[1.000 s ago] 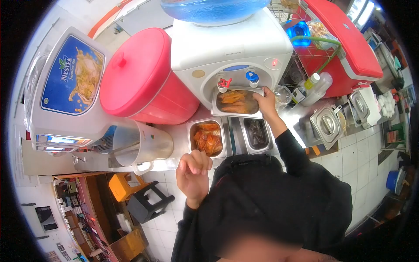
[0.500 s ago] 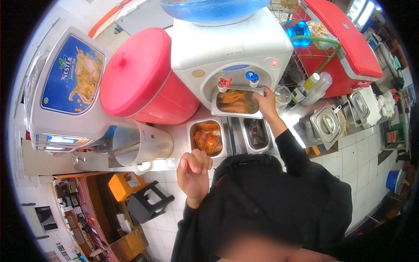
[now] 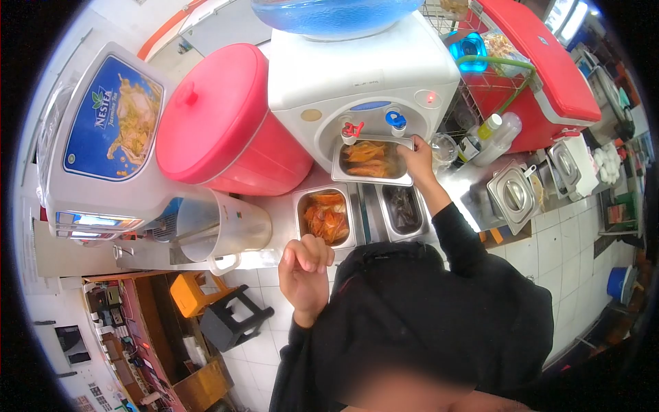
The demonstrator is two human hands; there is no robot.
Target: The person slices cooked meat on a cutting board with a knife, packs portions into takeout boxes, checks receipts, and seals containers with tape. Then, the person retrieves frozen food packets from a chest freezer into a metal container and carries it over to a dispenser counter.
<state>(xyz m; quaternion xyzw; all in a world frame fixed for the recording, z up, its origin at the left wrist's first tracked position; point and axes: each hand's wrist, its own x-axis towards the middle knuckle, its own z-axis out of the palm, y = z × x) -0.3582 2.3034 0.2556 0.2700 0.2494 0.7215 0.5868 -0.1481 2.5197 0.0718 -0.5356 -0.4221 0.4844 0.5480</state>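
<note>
My right hand (image 3: 418, 162) grips the right rim of a steel food pan (image 3: 338, 176) held under the taps of a white water dispenser (image 3: 357, 69). Orange-brown pieces in plastic (image 3: 366, 159) lie in that pan, beneath the red tap (image 3: 352, 130) and the blue tap (image 3: 396, 121). My left hand (image 3: 305, 275) is raised with its fingers curled in, near a second pan (image 3: 299, 218) of reddish-orange bagged pieces; whether something is inside those fingers is hidden. Closer to my body on the counter sits a pan with dark contents (image 3: 403, 208).
On the left are a clear pitcher (image 3: 240, 223), a pink lidded bucket (image 3: 213, 117) and a Nestea dispenser (image 3: 113, 130). To the right stand bottles (image 3: 489, 128), a lidded steel pan (image 3: 515, 196) and a red cooler (image 3: 542, 69). A black stool (image 3: 233, 319) is on the floor.
Almost nothing differs. The pan and both hands keep their places under and before the dispenser.
</note>
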